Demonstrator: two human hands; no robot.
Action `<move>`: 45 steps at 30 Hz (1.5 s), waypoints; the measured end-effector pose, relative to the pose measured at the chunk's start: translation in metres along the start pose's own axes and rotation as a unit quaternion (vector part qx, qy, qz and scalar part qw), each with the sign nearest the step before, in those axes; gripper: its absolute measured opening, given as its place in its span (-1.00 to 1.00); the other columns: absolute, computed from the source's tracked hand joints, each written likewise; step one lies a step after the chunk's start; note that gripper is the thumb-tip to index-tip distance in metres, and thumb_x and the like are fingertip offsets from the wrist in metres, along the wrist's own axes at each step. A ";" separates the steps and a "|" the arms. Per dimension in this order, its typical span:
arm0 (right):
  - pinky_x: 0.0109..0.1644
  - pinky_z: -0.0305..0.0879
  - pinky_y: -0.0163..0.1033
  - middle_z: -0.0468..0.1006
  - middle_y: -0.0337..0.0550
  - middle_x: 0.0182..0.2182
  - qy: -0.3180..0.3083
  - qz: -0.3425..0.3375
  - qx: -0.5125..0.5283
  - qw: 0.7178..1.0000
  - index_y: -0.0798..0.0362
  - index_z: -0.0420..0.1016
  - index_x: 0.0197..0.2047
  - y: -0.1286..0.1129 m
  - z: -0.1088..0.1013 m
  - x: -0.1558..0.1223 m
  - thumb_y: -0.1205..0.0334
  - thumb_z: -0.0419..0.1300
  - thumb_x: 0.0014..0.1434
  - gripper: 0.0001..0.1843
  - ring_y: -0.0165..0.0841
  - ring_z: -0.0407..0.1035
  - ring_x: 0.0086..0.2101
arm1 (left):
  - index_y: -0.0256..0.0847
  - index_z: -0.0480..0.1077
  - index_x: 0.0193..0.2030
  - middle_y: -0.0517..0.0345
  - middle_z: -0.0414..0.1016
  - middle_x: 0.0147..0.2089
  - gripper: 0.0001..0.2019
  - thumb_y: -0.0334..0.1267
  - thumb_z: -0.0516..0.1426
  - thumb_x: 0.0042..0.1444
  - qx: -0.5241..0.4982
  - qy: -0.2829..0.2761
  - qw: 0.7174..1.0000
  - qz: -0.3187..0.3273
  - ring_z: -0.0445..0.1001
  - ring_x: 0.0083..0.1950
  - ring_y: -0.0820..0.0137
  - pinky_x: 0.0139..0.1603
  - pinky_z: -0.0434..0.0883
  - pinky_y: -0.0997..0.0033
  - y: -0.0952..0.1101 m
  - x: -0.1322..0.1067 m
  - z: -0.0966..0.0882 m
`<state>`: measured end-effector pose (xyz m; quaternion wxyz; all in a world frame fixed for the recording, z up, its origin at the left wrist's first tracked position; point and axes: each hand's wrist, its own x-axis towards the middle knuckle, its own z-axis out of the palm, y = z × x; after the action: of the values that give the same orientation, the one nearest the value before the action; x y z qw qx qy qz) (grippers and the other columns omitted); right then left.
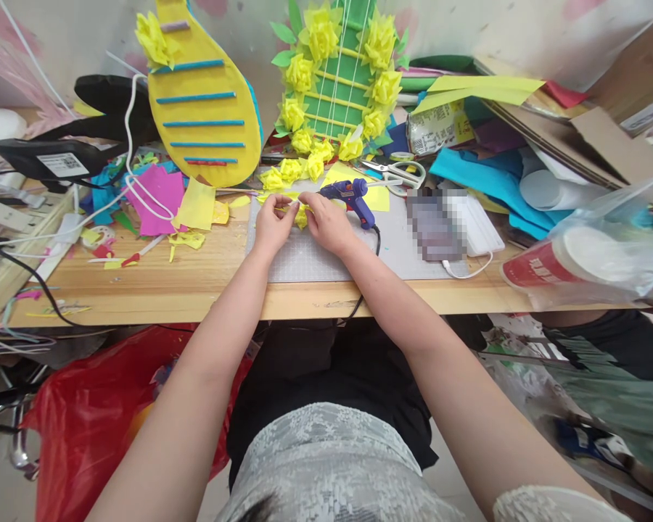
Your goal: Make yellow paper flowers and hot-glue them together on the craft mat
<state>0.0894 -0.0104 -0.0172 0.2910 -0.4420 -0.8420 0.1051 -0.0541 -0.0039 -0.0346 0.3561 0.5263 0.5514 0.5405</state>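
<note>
My left hand [275, 223] and my right hand [326, 223] meet over the grey cutting mat [305, 264], fingertips pinched together. Between them is a small piece of yellow paper [301, 217], mostly covered by the fingers; its exact shape I cannot make out. Just right of my right hand lies a blue glue gun [363, 203], its cord running off the table's front edge. Several yellow paper flowers [291, 171] lie directly behind the hands. Farther back stands a green stringed shape [331, 94] ringed with yellow paper flowers.
Scissors [400, 174], a blurred phone [438, 226] and a white power bank [476, 225] lie to the right. A red cup [544, 262] in a plastic bag stands near the right edge. A yellow board with blue bars [204, 109] leans at back left, beside magenta paper [155, 199].
</note>
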 end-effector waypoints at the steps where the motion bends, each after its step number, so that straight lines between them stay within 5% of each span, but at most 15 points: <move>1: 0.13 0.25 -0.04 0.43 0.06 0.06 0.002 -0.001 0.001 1.000 0.09 0.26 0.09 0.000 0.000 0.000 0.40 -0.15 0.19 -0.57 -0.23 0.33 0.05 | -0.18 0.32 -0.30 0.22 0.40 -0.32 -0.83 -0.26 0.22 -0.03 -0.008 -0.004 1.000 -0.005 0.25 -0.50 0.59 -0.49 0.26 0.57 0.000 0.000 0.000; 11: 0.17 0.22 -0.06 0.40 0.05 0.05 0.036 0.011 0.041 0.998 0.10 0.23 0.07 -0.002 0.004 -0.004 0.37 0.02 0.11 -0.58 -0.23 0.27 0.06 | -0.19 0.31 -0.22 0.20 0.39 -0.25 -0.66 -0.56 0.11 -0.18 0.043 0.013 0.999 0.017 0.34 -0.37 0.55 -0.31 0.35 0.54 0.002 0.006 -0.012; 29: 0.18 0.21 -0.02 0.38 0.06 0.07 0.018 0.020 0.064 0.998 0.06 0.17 0.09 0.003 0.012 -0.005 0.31 0.05 0.12 -0.56 -0.22 0.27 0.08 | -0.17 0.20 -0.10 0.24 0.31 -0.25 -0.47 -0.52 0.25 -0.26 0.007 -0.006 0.999 -0.052 0.34 -0.41 0.58 -0.31 0.35 0.49 0.001 0.007 -0.014; 45: 0.18 0.22 0.00 0.39 0.04 0.07 0.021 0.001 0.071 0.997 0.05 0.20 0.09 0.002 0.012 -0.005 0.33 0.01 0.11 -0.57 -0.23 0.29 0.07 | -0.16 0.21 -0.12 0.31 0.29 -0.31 -0.46 -0.54 0.24 -0.29 0.026 0.001 1.000 -0.016 0.31 -0.44 0.63 -0.34 0.33 0.54 0.001 0.006 -0.010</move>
<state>0.0863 -0.0123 -0.0301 0.3388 -0.4233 -0.8257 0.1558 -0.0645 -0.0008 -0.0312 0.3508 0.5259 0.5739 0.5206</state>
